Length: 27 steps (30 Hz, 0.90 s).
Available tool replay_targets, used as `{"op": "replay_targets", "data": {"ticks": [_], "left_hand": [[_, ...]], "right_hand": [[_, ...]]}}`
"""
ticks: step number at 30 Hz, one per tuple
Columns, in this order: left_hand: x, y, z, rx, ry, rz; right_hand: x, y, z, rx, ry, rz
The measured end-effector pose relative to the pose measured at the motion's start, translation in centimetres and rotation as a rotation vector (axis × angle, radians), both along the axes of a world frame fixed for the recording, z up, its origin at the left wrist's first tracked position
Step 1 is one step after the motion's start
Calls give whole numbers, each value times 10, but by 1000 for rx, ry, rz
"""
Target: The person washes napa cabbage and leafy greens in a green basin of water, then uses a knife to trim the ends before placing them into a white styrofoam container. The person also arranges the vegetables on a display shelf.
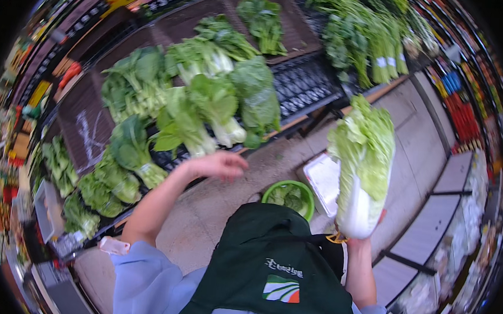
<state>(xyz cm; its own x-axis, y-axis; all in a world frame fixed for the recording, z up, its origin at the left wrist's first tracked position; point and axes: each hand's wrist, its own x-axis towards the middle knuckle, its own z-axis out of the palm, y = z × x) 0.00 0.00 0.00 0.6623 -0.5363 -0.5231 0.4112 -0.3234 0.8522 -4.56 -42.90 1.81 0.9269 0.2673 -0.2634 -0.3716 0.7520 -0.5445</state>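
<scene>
A long Chinese cabbage (365, 175), pale green leaves up and white base down, stands upright in my right hand (362, 244). That hand is mostly hidden behind the base, and a fingertip shows at its right side. My left hand (219, 165) is beside the front edge of the vegetable stand, fingers loosely bent and slightly blurred, with nothing visible in it. Closest to it are leafy greens with white stems (201, 139). A small yellow item (336, 238) shows by the cabbage base; I cannot tell what it is.
Bunches of greens (135, 83) lie on the sloping stand, with brown trays (87, 112) and a black crate (305, 82). Celery-like bunches (379, 44) lie at the far right. On the floor stand a green basket (312, 204) holding leaves and a white box (323, 181). Low cabinets (422, 236) line the right.
</scene>
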Motion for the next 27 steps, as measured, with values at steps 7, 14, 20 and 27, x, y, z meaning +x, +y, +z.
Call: {"op": "replay_targets", "data": {"ticks": [7, 14, 20, 27], "left_hand": [[-124, -103, -215, 407, -134, -268], [-244, -230, -268, 522, 440, -99], [-317, -313, -276, 497, 558, 135], [-424, -333, -291, 194, 682, 385]], "right_hand": [[-17, -35, 32, -66, -56, 11], [-48, -153, -37, -224, -76, 270], [-65, -222, -132, -146, 315, 266], [-97, -172, -84, -225, 85, 568]]}}
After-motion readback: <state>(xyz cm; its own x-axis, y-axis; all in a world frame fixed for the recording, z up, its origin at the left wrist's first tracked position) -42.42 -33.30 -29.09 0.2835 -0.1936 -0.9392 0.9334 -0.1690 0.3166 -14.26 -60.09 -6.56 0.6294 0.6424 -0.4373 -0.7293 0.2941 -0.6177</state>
